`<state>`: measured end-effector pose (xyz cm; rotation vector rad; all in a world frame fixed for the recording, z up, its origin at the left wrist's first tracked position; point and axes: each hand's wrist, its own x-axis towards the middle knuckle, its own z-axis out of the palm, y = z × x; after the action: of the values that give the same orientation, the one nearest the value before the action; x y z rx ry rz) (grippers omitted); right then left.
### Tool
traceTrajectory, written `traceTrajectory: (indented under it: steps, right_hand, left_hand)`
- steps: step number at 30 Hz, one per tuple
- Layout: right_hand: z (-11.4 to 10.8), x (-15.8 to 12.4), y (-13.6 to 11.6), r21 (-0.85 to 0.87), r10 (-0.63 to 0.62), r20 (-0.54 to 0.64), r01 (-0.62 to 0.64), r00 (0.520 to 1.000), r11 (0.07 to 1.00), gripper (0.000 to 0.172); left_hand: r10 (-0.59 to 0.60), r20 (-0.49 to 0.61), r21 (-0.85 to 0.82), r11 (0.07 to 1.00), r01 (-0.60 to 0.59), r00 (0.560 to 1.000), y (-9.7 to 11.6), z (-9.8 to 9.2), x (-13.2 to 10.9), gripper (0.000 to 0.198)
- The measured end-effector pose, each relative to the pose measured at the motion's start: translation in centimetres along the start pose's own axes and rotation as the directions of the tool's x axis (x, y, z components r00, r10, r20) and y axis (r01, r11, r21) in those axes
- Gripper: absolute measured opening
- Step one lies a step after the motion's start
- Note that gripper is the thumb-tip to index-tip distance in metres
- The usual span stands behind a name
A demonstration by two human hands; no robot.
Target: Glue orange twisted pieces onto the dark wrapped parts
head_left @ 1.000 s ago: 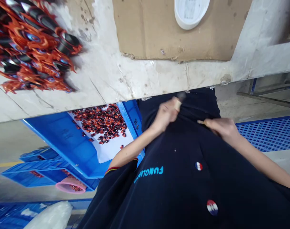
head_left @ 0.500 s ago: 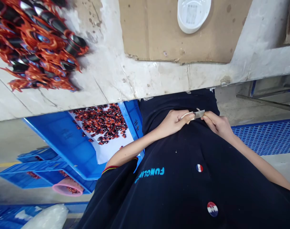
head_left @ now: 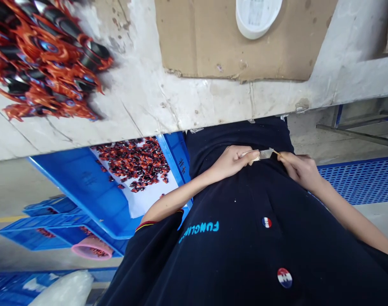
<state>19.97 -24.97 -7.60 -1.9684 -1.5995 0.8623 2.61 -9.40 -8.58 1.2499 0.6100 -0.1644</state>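
Fingers [head_left: 248, 155] of both hands clenched, each hand on its own item, the hands close together above the front of a black shirt [head_left: 232, 259]. Past the fingers, a pale scuffed table [head_left: 194, 104] carries a cardboard sheet [head_left: 244, 46] with a white plastic bowl [head_left: 258, 17] on it. Farther off to one side of the fingers lies a heap of orange-and-black moulded parts [head_left: 43, 59]. Beyond the nearer hand, a blue plastic crate [head_left: 177, 161] holds a paper liner with loose parts of like colour [head_left: 133, 163]. One hand [head_left: 230, 161] grips a pale-handled knife [head_left: 266, 154], blade directed at the other hand [head_left: 298, 170], which pinches a slim wooden stick [head_left: 276, 152] just beside the blade. Risk: the edge sits very near the pinching fingers; a slip along the stick, or too hard a push, could cut them. A loose pinch could also drop the stick into the lap.
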Motion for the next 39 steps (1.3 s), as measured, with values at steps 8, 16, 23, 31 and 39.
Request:
traceTrajectory:
  steps: [8,16,23,31,39]
  right_hand:
    - [-0.4,0.6,-1.3,0.003,0.085,0.027,-0.085,0.996,0.996,0.033]
    - [-0.1,2.7,-2.5,0.083,0.141,0.047,-0.144,0.989,0.986,0.039]
    - [-0.1,3.5,-3.0,0.137,0.154,0.044,-0.159,0.987,0.978,0.035]
    - [-0.2,3.7,-2.8,0.164,0.208,0.036,-0.211,0.977,0.964,0.024]
    - [0.3,3.5,-2.5,0.191,0.282,0.054,-0.287,0.958,0.939,0.024]
  left_hand:
    - [0.073,-0.065,0.139,0.988,-0.063,0.995,0.3,-0.1,-0.5,0.039]
    - [0.170,-0.084,0.395,0.910,-0.124,0.982,0.5,-0.8,-1.2,0.022]
    - [0.291,-0.016,0.667,0.716,-0.206,0.957,1.2,-1.0,-0.7,0.016]
    - [0.379,0.123,0.809,0.498,-0.314,0.917,1.7,-1.9,0.1,0.011]
    - [0.223,0.178,0.631,0.722,-0.285,0.958,2.1,-2.6,1.0,0.013]
